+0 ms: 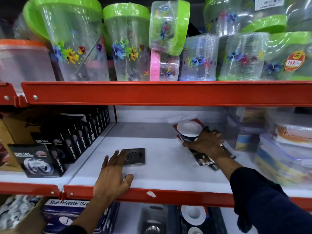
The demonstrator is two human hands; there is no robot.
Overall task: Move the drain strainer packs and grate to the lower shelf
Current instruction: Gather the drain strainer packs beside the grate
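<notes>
A square metal drain grate [134,156] lies flat on the white middle shelf [165,168]. My left hand [112,176] rests open on the shelf just left of the grate, fingertips touching its left edge. Farther right, a stack of drain strainer packs [189,128] with white discs on dark cards lies near the back. My right hand [206,143] presses down on the stack, fingers curled over the packs. On the lower shelf, more strainer packs [194,215] and a dark packaged item [152,218] are visible.
Black nano tape boxes [70,141] line the left of the middle shelf. Clear plastic food containers [278,149] crowd the right side. The red shelf lip [168,197] runs along the front. Green-lidded jars [128,44] fill the shelf above. A thread box [67,204] sits below left.
</notes>
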